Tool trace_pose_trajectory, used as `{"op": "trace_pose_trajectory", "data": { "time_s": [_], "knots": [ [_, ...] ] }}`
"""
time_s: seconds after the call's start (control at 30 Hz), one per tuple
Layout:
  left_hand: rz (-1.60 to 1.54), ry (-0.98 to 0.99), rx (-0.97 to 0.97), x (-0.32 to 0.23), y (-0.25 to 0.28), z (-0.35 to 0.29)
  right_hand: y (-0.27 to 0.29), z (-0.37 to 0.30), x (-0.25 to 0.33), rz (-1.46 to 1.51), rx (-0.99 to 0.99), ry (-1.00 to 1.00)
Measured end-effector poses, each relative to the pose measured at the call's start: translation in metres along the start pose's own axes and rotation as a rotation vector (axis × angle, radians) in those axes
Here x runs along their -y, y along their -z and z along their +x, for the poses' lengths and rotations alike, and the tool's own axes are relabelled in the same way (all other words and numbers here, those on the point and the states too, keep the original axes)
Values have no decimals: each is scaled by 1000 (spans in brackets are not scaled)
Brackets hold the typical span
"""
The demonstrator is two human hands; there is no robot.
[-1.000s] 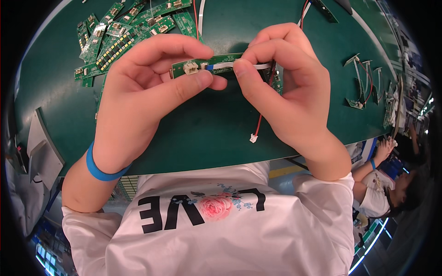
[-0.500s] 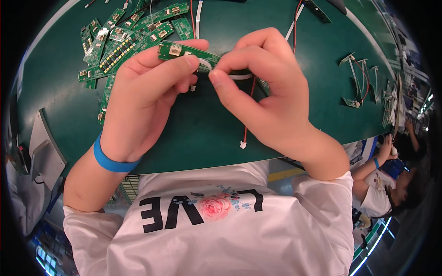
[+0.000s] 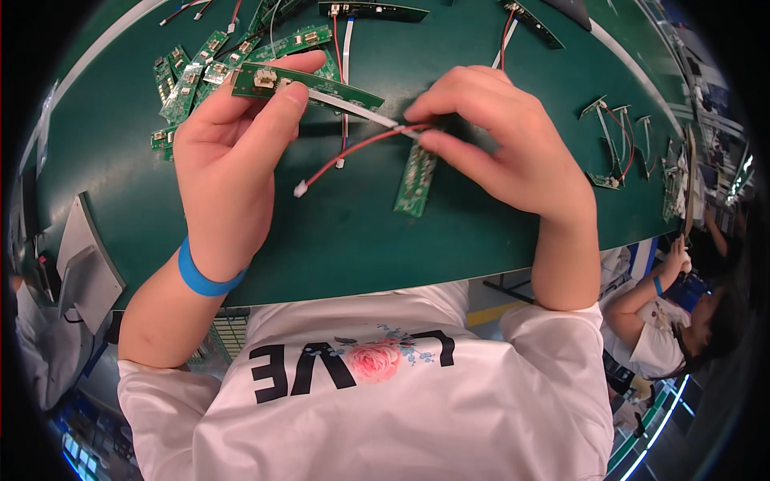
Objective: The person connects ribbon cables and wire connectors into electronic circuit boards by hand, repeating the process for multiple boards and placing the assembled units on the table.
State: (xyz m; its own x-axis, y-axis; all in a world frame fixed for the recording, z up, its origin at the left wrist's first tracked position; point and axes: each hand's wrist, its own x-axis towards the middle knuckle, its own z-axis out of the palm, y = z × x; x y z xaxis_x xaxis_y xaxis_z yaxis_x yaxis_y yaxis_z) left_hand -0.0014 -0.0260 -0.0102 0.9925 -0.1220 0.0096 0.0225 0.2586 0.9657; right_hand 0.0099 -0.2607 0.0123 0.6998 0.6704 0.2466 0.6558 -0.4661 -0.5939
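My left hand (image 3: 228, 136) pinches a narrow green circuit board (image 3: 333, 92) between thumb and fingers, the thumb beside its white connector. A white flat cable (image 3: 353, 106) runs from this board down to the right, towards a second green board (image 3: 415, 183), which hangs blurred below my right hand. Across the cable crosses a red wire (image 3: 345, 156), its loose end carrying a small white plug (image 3: 301, 189). My right hand (image 3: 497, 136) is beside the cable's right end, thumb and index finger apart. The upper end of the second board is partly hidden behind the thumb.
Loose green boards (image 3: 188, 88) lie piled at the far left. Wired boards lie at the far edge (image 3: 377, 11), far right (image 3: 533, 24) and right side (image 3: 605, 180). A grey metal stand (image 3: 84, 264) is at the table's left edge. Another person (image 3: 658, 321) works at right.
My left hand has moved left with its board and my right hand has drawn away to the right. The flat cable now stretches between them, and the red wire has swung left.
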Motion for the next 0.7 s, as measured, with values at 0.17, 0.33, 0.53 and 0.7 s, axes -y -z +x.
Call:
{"op": "trace_pose_trajectory", "data": {
  "time_s": [0.17, 0.33, 0.53, 0.7],
  "knots": [
    [-14, 43, -82, 0, 2, 5, -10, 1, 4, 401, -135, -93],
    [-48, -159, -33, 6, -6, 5, -24, 5, 7, 645, -254, -97],
    [10, -30, 89, -4, -9, -7, -28, 13, 31, 831, -243, -245],
    [284, -45, 156, -12, -12, -13, -27, 20, 26, 600, -268, -71]
  ]
}}
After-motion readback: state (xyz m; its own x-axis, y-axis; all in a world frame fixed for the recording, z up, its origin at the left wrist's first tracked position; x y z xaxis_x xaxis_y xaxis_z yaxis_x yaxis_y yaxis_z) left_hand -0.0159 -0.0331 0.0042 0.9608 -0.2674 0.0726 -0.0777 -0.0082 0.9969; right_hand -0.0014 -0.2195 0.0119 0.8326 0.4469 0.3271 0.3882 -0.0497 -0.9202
